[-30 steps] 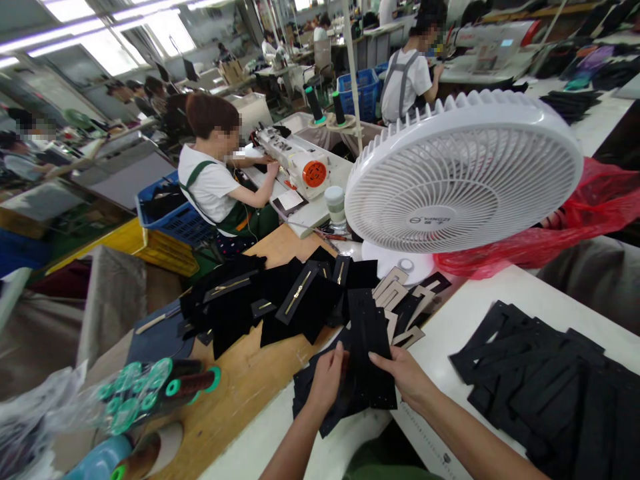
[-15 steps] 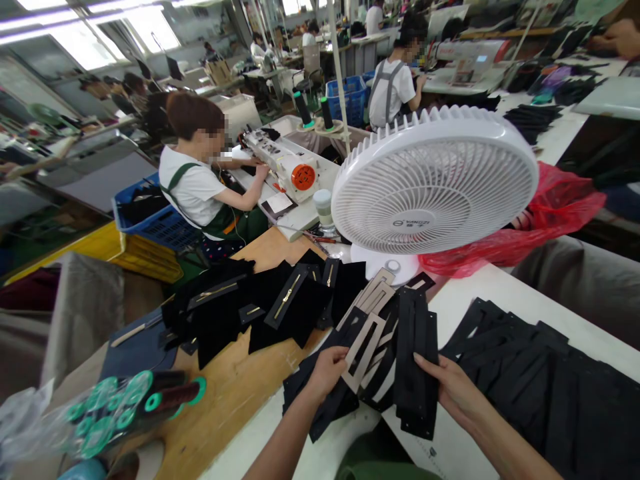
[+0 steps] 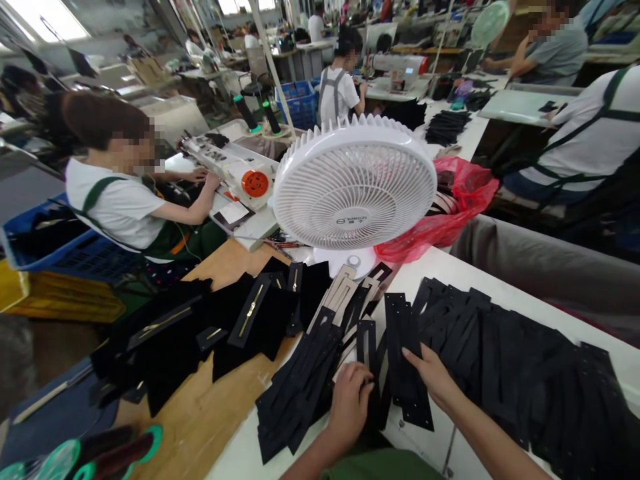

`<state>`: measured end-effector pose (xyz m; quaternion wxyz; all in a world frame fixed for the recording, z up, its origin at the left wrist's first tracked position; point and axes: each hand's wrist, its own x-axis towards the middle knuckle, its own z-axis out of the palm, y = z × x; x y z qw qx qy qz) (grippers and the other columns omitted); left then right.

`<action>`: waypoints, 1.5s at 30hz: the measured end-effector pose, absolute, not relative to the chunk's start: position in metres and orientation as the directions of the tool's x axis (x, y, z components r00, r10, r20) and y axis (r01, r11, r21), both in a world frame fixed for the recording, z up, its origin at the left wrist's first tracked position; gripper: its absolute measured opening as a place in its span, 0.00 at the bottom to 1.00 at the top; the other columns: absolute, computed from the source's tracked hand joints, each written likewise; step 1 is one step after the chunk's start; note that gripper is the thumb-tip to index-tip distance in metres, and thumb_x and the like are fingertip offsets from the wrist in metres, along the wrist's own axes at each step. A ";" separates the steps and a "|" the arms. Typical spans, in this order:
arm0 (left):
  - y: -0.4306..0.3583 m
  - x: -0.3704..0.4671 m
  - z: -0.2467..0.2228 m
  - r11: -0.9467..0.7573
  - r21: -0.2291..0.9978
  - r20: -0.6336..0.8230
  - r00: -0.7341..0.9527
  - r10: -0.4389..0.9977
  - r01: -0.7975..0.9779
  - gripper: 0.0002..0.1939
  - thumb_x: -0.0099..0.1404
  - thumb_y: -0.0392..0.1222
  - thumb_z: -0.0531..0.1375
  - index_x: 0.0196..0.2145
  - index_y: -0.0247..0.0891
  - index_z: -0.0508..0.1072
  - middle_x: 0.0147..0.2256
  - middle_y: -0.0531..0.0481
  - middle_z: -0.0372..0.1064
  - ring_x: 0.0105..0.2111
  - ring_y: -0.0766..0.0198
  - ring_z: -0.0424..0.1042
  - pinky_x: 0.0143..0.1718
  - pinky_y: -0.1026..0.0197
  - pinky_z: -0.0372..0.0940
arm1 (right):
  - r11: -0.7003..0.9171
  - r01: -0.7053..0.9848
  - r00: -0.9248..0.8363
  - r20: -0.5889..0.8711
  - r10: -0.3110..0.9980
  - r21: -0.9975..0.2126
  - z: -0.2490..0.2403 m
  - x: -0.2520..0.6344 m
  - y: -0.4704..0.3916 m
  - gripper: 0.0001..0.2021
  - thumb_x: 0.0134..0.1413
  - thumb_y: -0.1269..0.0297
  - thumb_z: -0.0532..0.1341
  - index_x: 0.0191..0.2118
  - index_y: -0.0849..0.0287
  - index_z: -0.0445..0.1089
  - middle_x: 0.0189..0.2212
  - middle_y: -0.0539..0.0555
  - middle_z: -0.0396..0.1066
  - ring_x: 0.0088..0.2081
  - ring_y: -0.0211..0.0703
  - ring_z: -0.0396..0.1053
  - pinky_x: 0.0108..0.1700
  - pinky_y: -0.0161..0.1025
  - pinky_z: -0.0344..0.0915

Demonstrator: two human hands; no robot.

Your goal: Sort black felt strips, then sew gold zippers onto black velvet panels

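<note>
My left hand (image 3: 350,403) has its fingers curled at the lower end of a black slotted strip (image 3: 367,337), closed on it. My right hand (image 3: 434,375) grips a small stack of black strips (image 3: 396,327) by its right edge, thumb on top; small holes show at the strips' ends. Left of my left hand lies a pile of black strips (image 3: 300,383). Beige slotted strips (image 3: 341,293) stick out beyond that pile, toward the fan. A wide spread of black strips (image 3: 505,353) covers the table to the right of my right hand.
A white fan (image 3: 357,190) stands behind the strips, beside a red plastic bag (image 3: 450,207). Black fabric pieces with gold zippers (image 3: 251,310) lie to the left. Thread spools (image 3: 115,460) sit at the lower left. A co-worker (image 3: 120,193) sews at a machine (image 3: 240,173).
My left hand has moved off a beige slotted strip and onto a black slotted one. My right hand still holds the black stack. The view has turned right.
</note>
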<state>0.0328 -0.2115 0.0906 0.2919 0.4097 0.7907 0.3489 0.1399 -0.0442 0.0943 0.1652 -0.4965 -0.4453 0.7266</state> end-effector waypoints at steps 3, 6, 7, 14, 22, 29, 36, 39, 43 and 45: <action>-0.206 0.031 0.076 0.537 0.711 -0.168 -0.632 0.756 0.454 0.23 0.54 0.31 0.58 0.49 0.39 0.64 0.50 0.43 0.61 0.52 0.52 0.60 0.54 0.48 0.57 | -0.557 0.182 -0.478 -0.568 0.670 -0.810 0.093 0.147 -0.046 0.23 0.32 0.51 0.70 0.37 0.58 0.73 0.36 0.55 0.75 0.48 0.57 0.67 0.54 0.54 0.59; -0.204 0.043 0.066 0.588 0.662 -0.204 -0.643 0.738 0.465 0.35 0.52 0.30 0.60 0.57 0.37 0.55 0.55 0.40 0.55 0.57 0.50 0.55 0.57 0.47 0.54 | -0.568 0.173 -0.506 -0.568 0.650 -0.804 0.092 0.153 -0.049 0.22 0.35 0.52 0.70 0.37 0.58 0.73 0.36 0.55 0.75 0.45 0.55 0.69 0.54 0.54 0.59; -0.204 0.049 0.064 0.590 0.651 -0.199 -0.644 0.739 0.477 0.36 0.52 0.31 0.60 0.59 0.35 0.53 0.56 0.39 0.54 0.58 0.49 0.53 0.57 0.48 0.53 | -0.573 0.172 -0.515 -0.569 0.641 -0.802 0.091 0.154 -0.050 0.22 0.35 0.52 0.70 0.37 0.58 0.73 0.36 0.55 0.75 0.45 0.55 0.70 0.54 0.54 0.59; -0.200 0.073 0.059 0.592 0.426 -0.123 -0.604 0.787 0.685 0.35 0.54 0.31 0.59 0.59 0.33 0.55 0.59 0.35 0.51 0.58 0.42 0.52 0.55 0.41 0.54 | -0.585 0.178 -0.542 -0.575 0.613 -0.791 0.088 0.161 -0.056 0.21 0.34 0.52 0.70 0.34 0.60 0.74 0.35 0.55 0.76 0.44 0.56 0.69 0.56 0.57 0.53; -0.206 0.072 0.052 0.493 0.081 -0.034 -0.492 0.870 0.866 0.28 0.57 0.22 0.49 0.55 0.34 0.64 0.58 0.37 0.56 0.53 0.46 0.61 0.46 0.45 0.64 | -0.608 0.124 -0.600 -0.547 0.584 -0.784 0.129 0.194 -0.039 0.20 0.37 0.54 0.70 0.37 0.59 0.74 0.36 0.56 0.75 0.44 0.54 0.70 0.52 0.53 0.60; -0.213 0.052 0.058 0.493 0.199 -0.054 -0.493 0.869 0.847 0.32 0.55 0.18 0.46 0.56 0.34 0.62 0.54 0.39 0.63 0.51 0.51 0.64 0.47 0.51 0.64 | -0.586 0.065 -0.552 -0.519 0.653 -0.807 0.151 0.217 -0.034 0.19 0.37 0.56 0.70 0.37 0.59 0.73 0.37 0.56 0.75 0.45 0.55 0.69 0.50 0.52 0.62; -0.174 0.078 0.094 0.349 0.663 0.044 -0.499 0.865 0.663 0.36 0.56 0.22 0.44 0.63 0.36 0.46 0.56 0.42 0.59 0.56 0.56 0.58 0.56 0.52 0.58 | -0.549 0.020 -0.462 -0.495 0.736 -0.836 0.171 0.260 -0.024 0.18 0.40 0.55 0.69 0.38 0.57 0.74 0.40 0.57 0.74 0.47 0.56 0.68 0.50 0.52 0.63; -0.122 0.111 0.114 0.232 0.733 0.084 -0.424 0.902 0.639 0.38 0.56 0.23 0.44 0.64 0.35 0.42 0.59 0.41 0.53 0.58 0.55 0.55 0.59 0.48 0.53 | -0.514 0.028 -0.416 -0.478 0.774 -0.857 0.175 0.280 -0.008 0.18 0.41 0.56 0.68 0.40 0.57 0.73 0.42 0.58 0.74 0.47 0.57 0.68 0.50 0.53 0.64; -0.078 0.149 0.136 0.085 0.763 0.067 -0.210 0.975 0.640 0.40 0.58 0.31 0.52 0.64 0.31 0.36 0.65 0.38 0.36 0.63 0.49 0.42 0.61 0.45 0.48 | -0.405 0.215 -0.128 -0.437 0.891 -0.889 0.162 0.309 0.026 0.27 0.34 0.51 0.68 0.43 0.59 0.71 0.44 0.61 0.72 0.49 0.59 0.67 0.50 0.52 0.64; -0.082 0.148 0.136 0.051 0.757 0.055 -0.141 0.989 0.651 0.42 0.58 0.36 0.56 0.64 0.32 0.37 0.65 0.39 0.32 0.64 0.48 0.37 0.62 0.44 0.46 | -0.389 0.313 0.066 -0.389 0.919 -0.867 0.153 0.324 0.040 0.35 0.28 0.49 0.68 0.46 0.62 0.68 0.48 0.66 0.68 0.52 0.63 0.63 0.54 0.54 0.60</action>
